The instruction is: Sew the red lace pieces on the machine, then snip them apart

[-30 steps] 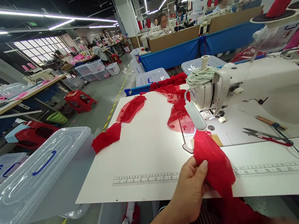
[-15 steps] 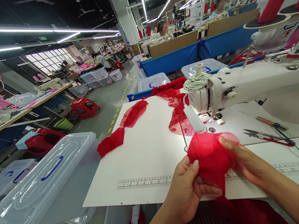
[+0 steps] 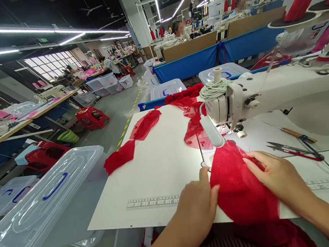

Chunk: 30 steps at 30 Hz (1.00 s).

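A piece of red sheer fabric (image 3: 239, 188) lies spread on the white sewing table (image 3: 162, 166), just in front of the white sewing machine (image 3: 265, 91). My left hand (image 3: 198, 203) rests at the fabric's left edge, fingers curled down onto it. My right hand (image 3: 272, 173) lies flat on top of the fabric, fingers stretched toward the needle area (image 3: 229, 142). More red fabric (image 3: 144, 127) trails in a chain across the table behind the machine.
Thread snips (image 3: 292, 150) and an awl-like tool (image 3: 296, 134) lie on the machine bed to the right. A clear plastic bin lid (image 3: 41, 203) sits at the left. Red stools (image 3: 91, 116), bins and other workers at tables fill the hall beyond.
The red piece was held up between both hands; now it is laid flat on the table by the needle, with both hands pressing down on it.
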Each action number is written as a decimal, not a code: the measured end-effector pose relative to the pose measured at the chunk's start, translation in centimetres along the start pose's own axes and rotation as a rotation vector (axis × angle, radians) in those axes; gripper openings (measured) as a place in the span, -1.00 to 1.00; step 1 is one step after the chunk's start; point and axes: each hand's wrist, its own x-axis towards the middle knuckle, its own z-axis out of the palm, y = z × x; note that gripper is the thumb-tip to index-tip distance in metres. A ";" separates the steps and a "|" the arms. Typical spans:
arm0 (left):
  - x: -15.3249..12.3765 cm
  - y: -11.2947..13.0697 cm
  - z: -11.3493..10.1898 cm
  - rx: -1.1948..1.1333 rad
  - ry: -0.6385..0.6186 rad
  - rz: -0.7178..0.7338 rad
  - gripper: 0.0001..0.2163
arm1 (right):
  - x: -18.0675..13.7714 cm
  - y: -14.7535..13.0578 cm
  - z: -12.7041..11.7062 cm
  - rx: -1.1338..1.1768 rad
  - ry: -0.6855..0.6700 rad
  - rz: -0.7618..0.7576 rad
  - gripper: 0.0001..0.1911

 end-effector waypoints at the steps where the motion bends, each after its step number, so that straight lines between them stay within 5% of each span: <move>1: 0.7 0.6 0.0 0.106 0.073 0.115 -0.80 | -0.2 -0.3 0.1 -0.054 0.038 -0.022 -0.71; 3: 2.6 1.2 0.4 0.155 0.038 0.218 -0.85 | -0.6 -1.1 0.3 -0.153 0.122 -0.096 -0.69; 6: 5.8 0.6 1.9 -0.110 -0.129 0.033 -0.79 | -1.3 -2.1 0.7 -0.227 0.210 -0.308 -0.64; 9: 7.8 -0.8 2.8 -0.339 -0.115 -0.125 -0.71 | -1.9 -2.6 0.7 -0.150 0.117 -0.440 -0.60; 16: 7.9 -1.9 2.9 -0.371 -0.058 -0.116 -0.84 | 0.8 -2.0 0.1 -0.164 -0.077 -0.024 -0.57; 21: 7.3 -1.6 2.5 -0.331 -0.033 -0.032 -0.80 | 2.5 -1.0 0.5 -0.290 -0.160 -0.122 -0.66; 24: 7.2 -1.3 2.1 -0.215 -0.116 -0.017 -0.88 | 3.0 -0.1 0.1 -0.463 -0.002 -0.113 -0.66; 27: 7.3 -1.2 2.1 -0.128 -0.123 -0.051 -0.92 | 3.1 -0.6 -0.2 -0.250 0.085 -0.320 -0.73; 30: 7.5 -1.3 2.3 0.013 -0.023 -0.007 -0.78 | 2.8 -2.0 0.3 0.111 -0.104 -0.466 -0.72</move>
